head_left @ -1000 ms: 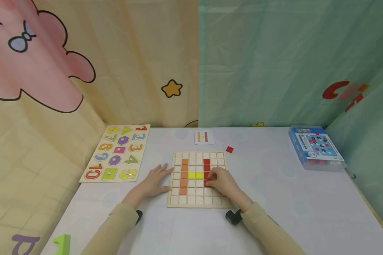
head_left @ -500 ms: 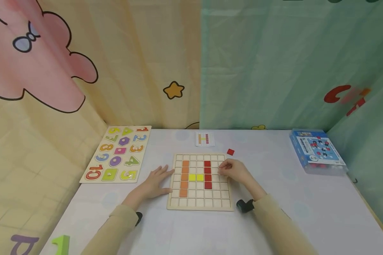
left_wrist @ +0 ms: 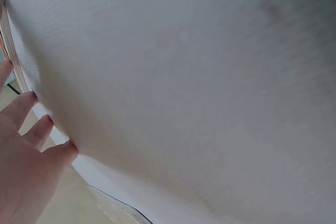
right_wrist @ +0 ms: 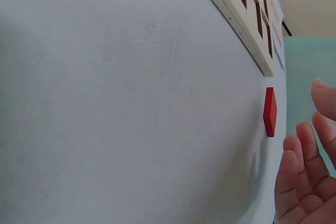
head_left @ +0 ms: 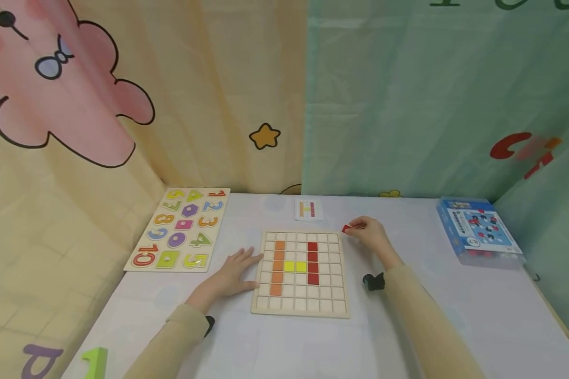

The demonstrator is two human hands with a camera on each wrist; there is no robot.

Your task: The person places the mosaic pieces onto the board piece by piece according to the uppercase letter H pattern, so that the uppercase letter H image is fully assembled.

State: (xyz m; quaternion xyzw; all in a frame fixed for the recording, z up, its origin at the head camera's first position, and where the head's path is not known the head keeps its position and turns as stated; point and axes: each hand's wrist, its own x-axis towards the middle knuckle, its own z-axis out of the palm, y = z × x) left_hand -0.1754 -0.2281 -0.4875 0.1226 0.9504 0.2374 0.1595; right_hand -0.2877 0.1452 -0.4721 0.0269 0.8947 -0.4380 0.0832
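A wooden grid board (head_left: 286, 305) lies on the table, holding a column of orange tiles (head_left: 277, 277), two yellow tiles (head_left: 290, 266) and a column of red tiles (head_left: 313, 267). My left hand (head_left: 232, 273) spreads its fingers, thumb and index fingertips at the board's left edge. Beyond the board's far right corner my right hand (head_left: 371, 234) reaches to a loose red square tile (head_left: 345, 229), its fingertips overlapping it. In the right wrist view that red tile (right_wrist: 270, 112) lies on the table, with thumb and fingers parted a little above it.
Behind the board is a small pattern card (head_left: 309, 209). A number puzzle board (head_left: 208, 221) lies at the left, and a blue boxed set (head_left: 480, 230) at the right back. A green number block (head_left: 96, 362) stands near the front left. Curtains hang behind the table.
My right hand has left the red column and moved right and away from me to the loose red tile. The left hand stays by the board's edge; the head view has shifted slightly.
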